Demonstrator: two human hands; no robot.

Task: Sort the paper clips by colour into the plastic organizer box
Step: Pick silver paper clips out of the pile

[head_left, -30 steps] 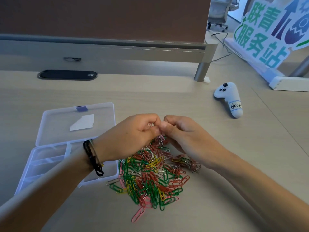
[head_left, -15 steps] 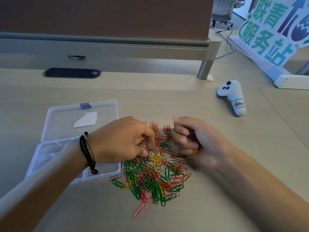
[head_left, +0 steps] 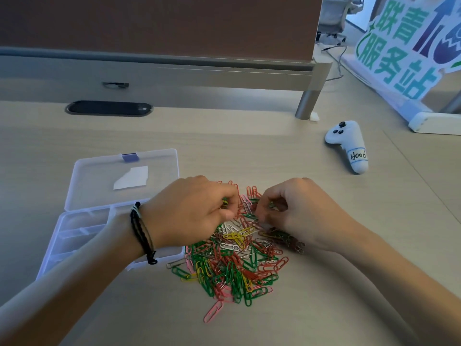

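1. Soft, even indoor light; brightest at upper right by the sign (head_left: pixel 409 43).
2. Desk (head_left: pixel 249 151) mid-toned, no hard glare; faint sheen on the organizer box (head_left: pixel 82 176) lid.
3. Shadows weak, diffuse under forearms.
4. Wide-angle bending showed at the edges.
5. Overall slightly soft; paper clips (head_left: pixel 232 260) were still readable.

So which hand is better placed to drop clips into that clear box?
Probably the left hand: the organizer box lies open just under its wrist, while the right hand works beyond the paper clips.
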